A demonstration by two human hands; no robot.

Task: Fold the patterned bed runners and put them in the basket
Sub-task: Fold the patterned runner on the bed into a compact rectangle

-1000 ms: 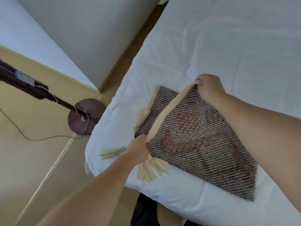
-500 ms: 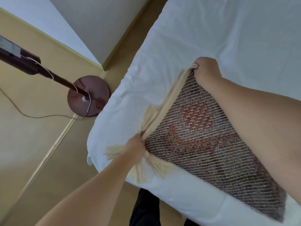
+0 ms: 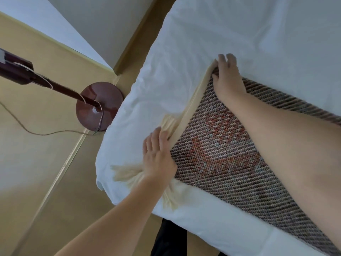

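A brown woven bed runner (image 3: 217, 156) with a red pattern, a cream border and cream tassels lies folded on the white bed (image 3: 239, 34). My left hand (image 3: 158, 156) lies flat on its near left corner, fingers straight, by the tassels (image 3: 125, 172). My right hand (image 3: 227, 78) presses flat on the far corner of the cream edge, fingers extended. No basket is in view.
A dark red floor lamp base (image 3: 98, 105) with its pole (image 3: 46, 82) and a thin cord (image 3: 36, 133) stands on the tan floor left of the bed corner. A second white bed (image 3: 92, 21) lies beyond it. Dark trousers (image 3: 166, 239) show at the bed's near edge.
Both hands have let go of the runner's cream edge, which they pinched before, and now lie flat on it. The folded edge has settled down onto the bed.
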